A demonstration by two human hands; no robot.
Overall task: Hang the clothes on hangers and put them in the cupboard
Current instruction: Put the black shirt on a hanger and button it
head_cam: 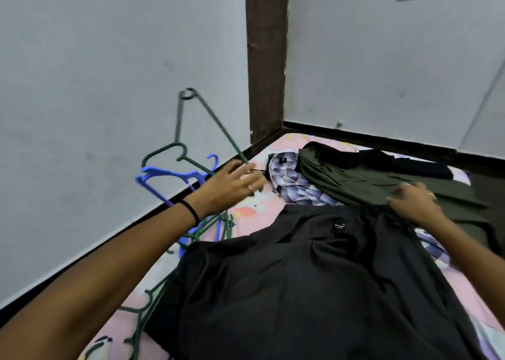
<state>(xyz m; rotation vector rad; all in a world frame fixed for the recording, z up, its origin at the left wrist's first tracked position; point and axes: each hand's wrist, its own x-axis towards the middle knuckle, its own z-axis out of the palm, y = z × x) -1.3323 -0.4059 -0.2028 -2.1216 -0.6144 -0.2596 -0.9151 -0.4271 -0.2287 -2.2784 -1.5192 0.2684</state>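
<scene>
A dark grey shirt (300, 277) lies spread on the pink bedsheet (254, 209) right in front of me. My left hand (232, 187) grips a green hanger (207, 116) by one arm and holds it tilted up against the left wall. A blue hanger (164, 175) sticks up just behind that hand. My right hand (415, 201) rests with spread fingers where the dark shirt's collar meets an olive green shirt (369, 184). A purple checked shirt (289, 179) and a black garment (382, 160) lie further back.
Several green and blue hangers (213, 228) lie tangled on the bed's left side, with more green hangers (142, 313) nearer me. White walls close in the bed on the left and at the back. A dark wooden post (266, 59) stands in the corner.
</scene>
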